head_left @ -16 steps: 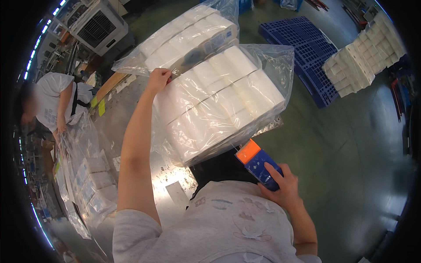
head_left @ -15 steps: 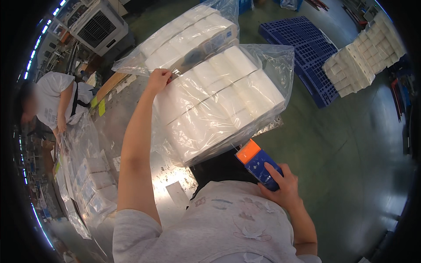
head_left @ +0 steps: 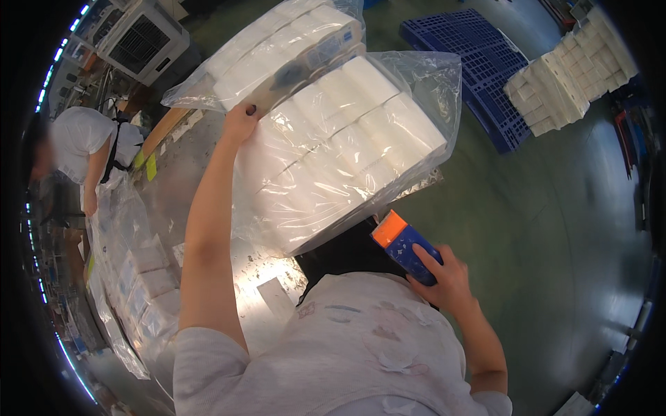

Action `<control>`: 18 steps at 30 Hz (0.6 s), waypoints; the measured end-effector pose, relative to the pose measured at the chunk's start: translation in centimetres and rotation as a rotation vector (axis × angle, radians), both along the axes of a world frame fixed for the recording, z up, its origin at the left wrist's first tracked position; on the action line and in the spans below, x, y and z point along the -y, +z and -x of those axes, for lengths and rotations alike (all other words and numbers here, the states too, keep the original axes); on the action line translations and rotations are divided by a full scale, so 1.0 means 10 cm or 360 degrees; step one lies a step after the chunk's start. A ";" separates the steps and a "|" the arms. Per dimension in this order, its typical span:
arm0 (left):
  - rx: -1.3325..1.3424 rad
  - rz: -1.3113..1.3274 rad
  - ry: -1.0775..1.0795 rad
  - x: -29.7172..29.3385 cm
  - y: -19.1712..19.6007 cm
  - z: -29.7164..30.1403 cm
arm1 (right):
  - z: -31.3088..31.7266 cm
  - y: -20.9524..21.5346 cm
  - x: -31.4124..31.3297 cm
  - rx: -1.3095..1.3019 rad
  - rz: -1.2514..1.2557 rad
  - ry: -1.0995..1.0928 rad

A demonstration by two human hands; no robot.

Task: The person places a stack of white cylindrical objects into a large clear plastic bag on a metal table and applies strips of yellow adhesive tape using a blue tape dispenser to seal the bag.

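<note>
A clear plastic bag (head_left: 326,201) full of white paper rolls or packs in rows lies in front of me. My left hand (head_left: 241,123) is closed at its far left corner, pinching the film beside a second bagged bundle (head_left: 284,45). In my right hand (head_left: 446,277) is a blue block-shaped tool with an orange end (head_left: 408,249). My thumb rests on its upper face, and the orange end points toward the bag's near edge, a little apart from it. What the tool's tip looks like is too small to tell.
On the left a co-worker (head_left: 83,145) bends over more bagged packs (head_left: 149,277) on the metal table (head_left: 267,267). Blue pallets (head_left: 472,69) and stacked white packs (head_left: 548,93) stand on the floor at the far right. A grey air cooler (head_left: 142,41) is at the far left.
The whole view has shifted slightly, moving the bags up and left in the picture. Both my hands keep their holds. The co-worker's arm has moved a little.
</note>
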State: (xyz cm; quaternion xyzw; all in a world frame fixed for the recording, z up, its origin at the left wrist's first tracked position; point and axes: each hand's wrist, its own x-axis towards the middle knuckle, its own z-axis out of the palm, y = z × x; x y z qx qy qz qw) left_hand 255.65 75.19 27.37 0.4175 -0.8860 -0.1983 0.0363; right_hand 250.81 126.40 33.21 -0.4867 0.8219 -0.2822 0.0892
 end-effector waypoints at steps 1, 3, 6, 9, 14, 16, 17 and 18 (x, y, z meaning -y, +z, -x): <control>-0.0183 0.0169 -0.0091 -0.24 0.10 0.01 | 0.00 0.02 0.01 -0.0017 -0.0007 0.0010; -0.0552 0.0514 -0.0269 -0.61 0.19 0.00 | -0.01 0.02 0.00 -0.0030 0.0046 0.0016; -0.0815 0.0170 -0.0859 -1.32 0.39 -0.01 | -0.02 0.08 -0.02 0.0047 0.0162 -0.0018; -0.0684 0.0040 -0.1098 -1.71 0.46 -0.16 | -0.02 0.17 -0.04 0.0079 0.0234 -0.0044; -0.0528 0.0032 -0.1047 -1.77 0.46 -0.42 | -0.02 0.21 -0.04 0.0050 0.0225 -0.0019; -0.0573 0.0127 -0.1056 -1.81 0.46 -0.46 | -0.04 0.21 -0.04 0.0068 0.0214 -0.0037; -0.0596 0.0174 -0.1058 -1.83 0.46 -0.47 | -0.04 0.21 -0.03 0.0079 0.0233 -0.0040; -0.0635 0.0193 -0.1053 -1.89 0.48 -0.44 | -0.04 0.20 -0.03 0.0090 0.0251 -0.0043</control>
